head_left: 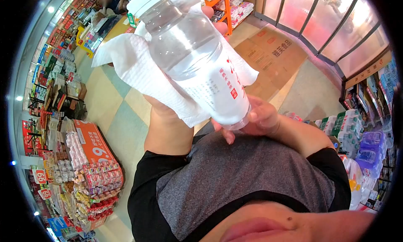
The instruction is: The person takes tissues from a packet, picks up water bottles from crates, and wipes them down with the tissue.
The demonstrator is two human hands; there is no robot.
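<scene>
A large clear plastic bottle (184, 44) with a white cap (145, 2) is tilted in front of my chest, cap toward the upper left. Red and grey printing runs along its lower side, and a clear liquid seems to be inside. White paper towel (138, 69) wraps round the back and sides of the bottle. My left hand (219, 27) is closed round bottle and towel from behind; only some fingertips and the wrist show. At the bottle's base, my right hand (261, 116) grips with its fingers bent round the bottom edge.
Packaged goods fill a display stand (100, 179) at the lower left. Flattened cardboard (273, 59) lies on the tiled floor ahead, before glass doors (302, 11). Bottle packs (371, 151) are stacked at right. Shelves (63, 36) line the far left, with a person (112, 1) there.
</scene>
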